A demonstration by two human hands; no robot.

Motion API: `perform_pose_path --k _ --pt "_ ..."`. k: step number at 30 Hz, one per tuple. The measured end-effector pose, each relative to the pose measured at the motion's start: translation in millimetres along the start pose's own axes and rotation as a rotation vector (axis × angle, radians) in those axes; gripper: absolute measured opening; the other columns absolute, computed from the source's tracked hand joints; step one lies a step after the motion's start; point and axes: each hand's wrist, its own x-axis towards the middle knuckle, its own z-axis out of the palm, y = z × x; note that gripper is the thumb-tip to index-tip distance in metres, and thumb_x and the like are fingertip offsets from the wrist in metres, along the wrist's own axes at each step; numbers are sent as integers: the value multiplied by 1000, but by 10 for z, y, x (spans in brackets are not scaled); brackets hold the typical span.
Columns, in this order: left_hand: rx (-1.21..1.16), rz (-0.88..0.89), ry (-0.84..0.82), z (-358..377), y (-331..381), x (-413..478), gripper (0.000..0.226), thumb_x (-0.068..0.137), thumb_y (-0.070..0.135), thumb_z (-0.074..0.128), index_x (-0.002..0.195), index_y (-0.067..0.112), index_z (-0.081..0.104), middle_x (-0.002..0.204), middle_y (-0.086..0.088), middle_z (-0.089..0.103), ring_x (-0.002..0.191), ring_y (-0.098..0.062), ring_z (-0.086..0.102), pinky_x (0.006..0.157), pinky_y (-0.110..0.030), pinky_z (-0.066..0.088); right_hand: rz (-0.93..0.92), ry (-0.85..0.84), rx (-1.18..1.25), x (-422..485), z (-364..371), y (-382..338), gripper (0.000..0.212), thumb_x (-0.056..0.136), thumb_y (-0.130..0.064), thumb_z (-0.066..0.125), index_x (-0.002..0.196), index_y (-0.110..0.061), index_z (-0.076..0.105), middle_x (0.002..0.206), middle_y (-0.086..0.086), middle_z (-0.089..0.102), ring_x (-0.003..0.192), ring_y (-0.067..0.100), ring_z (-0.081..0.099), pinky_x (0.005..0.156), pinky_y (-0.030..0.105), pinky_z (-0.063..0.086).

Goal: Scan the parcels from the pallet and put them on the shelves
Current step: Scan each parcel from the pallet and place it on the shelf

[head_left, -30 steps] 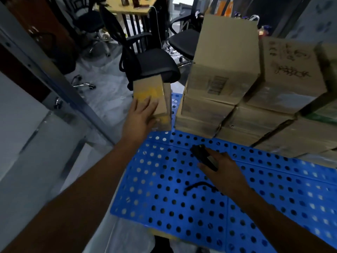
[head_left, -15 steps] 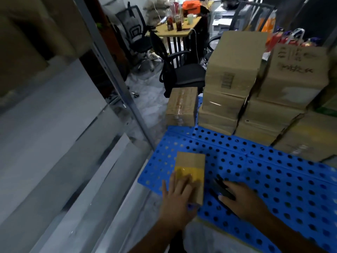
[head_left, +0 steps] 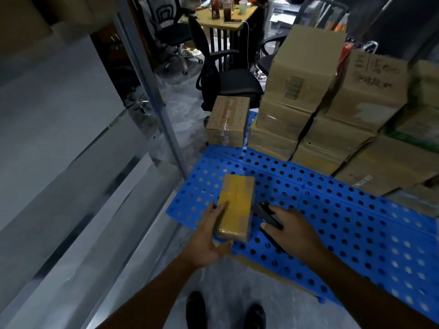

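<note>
A small cardboard parcel [head_left: 236, 205] with yellow tape lies on the near left corner of the blue perforated pallet [head_left: 332, 222]. My left hand [head_left: 209, 241] holds its near left side, fingers along the edge and thumb under the near end. My right hand [head_left: 292, 230] grips a black handheld scanner [head_left: 267, 213], whose head points at the parcel's right side. A taped brown box [head_left: 228, 121] stands at the pallet's far left corner, beside a stack of cardboard boxes [head_left: 308, 103] filling the far right.
A metal shelf unit [head_left: 71, 150] with grey shelves and an upright post [head_left: 152, 96] runs along the left. Black office chairs [head_left: 225, 74] and a desk [head_left: 228, 17] with bottles stand beyond the pallet. My shoes [head_left: 225, 309] are on the grey floor by the pallet's near edge.
My left hand pulled the small parcel from the far left of the pallet down to its near corner. My right hand with the scanner came up beside it. The view rose and widened.
</note>
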Motion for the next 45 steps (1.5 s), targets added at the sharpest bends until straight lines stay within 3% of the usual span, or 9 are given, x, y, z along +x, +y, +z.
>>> perform_pose_path --k 4,9,13,17,20,25,32,36,45 --pt "152 0 4 43 44 119 96 78 62 80 154 62 21 169 14 -22 156 -5 -2 113 -23 35 41 27 -40 10 108 -142 61 94 -55 56 149 -33 40 110 5 53 74 18 61 63 35 53" --pt "-212 -66 82 -24 -101 126 81 82 63 75 151 55 33 164 9 18 150 -1 25 117 -40 43 78 44 -111 -19 128 -189 61 94 -56 56 148 -33 41 112 2 49 74 12 55 64 30 47" --pt "-190 11 150 -204 -394 134 105 73 56 87 158 36 28 170 13 5 154 7 6 118 -8 20 65 47 -161 -29 74 -299 63 94 -58 55 150 -37 37 117 3 49 84 16 57 72 35 52" --pt "-165 -33 34 -251 -428 288 128 53 66 90 159 45 21 169 17 -1 155 -2 12 122 -39 34 33 26 -407 -39 2 -543 67 93 -65 50 152 -40 31 124 4 46 107 26 54 87 40 51" --pt "-181 -100 7 -166 -407 315 131 54 62 89 160 37 17 169 0 10 151 -15 29 117 -51 41 0 -15 -601 -68 -94 -719 65 92 -64 51 149 -42 32 124 2 47 111 27 53 89 44 51" --pt "-302 -70 71 -95 -391 288 129 64 47 97 162 30 14 152 11 41 137 -8 49 104 -40 55 -7 -102 -806 -98 -317 -901 66 90 -68 44 149 -43 31 132 1 44 115 26 50 91 44 48" --pt "-347 -129 49 -71 -368 290 139 66 32 97 165 21 0 163 3 32 149 -13 34 119 -48 39 -80 -181 -1006 -186 -497 -1020 64 91 -66 46 149 -43 29 144 5 36 123 31 46 97 48 41" --pt "-375 -125 50 -77 -344 286 134 67 42 95 163 38 2 148 29 45 137 4 46 115 -38 45 -130 -178 -1027 -236 -565 -987 61 93 -63 46 149 -44 29 142 6 36 121 34 46 97 49 43" --pt "-473 -116 95 4 -213 -44 128 73 26 94 160 44 2 157 20 45 146 -14 45 114 -39 46 -91 -155 -754 -89 -543 -415 60 95 -61 49 150 -42 35 129 5 44 107 28 54 89 44 53"
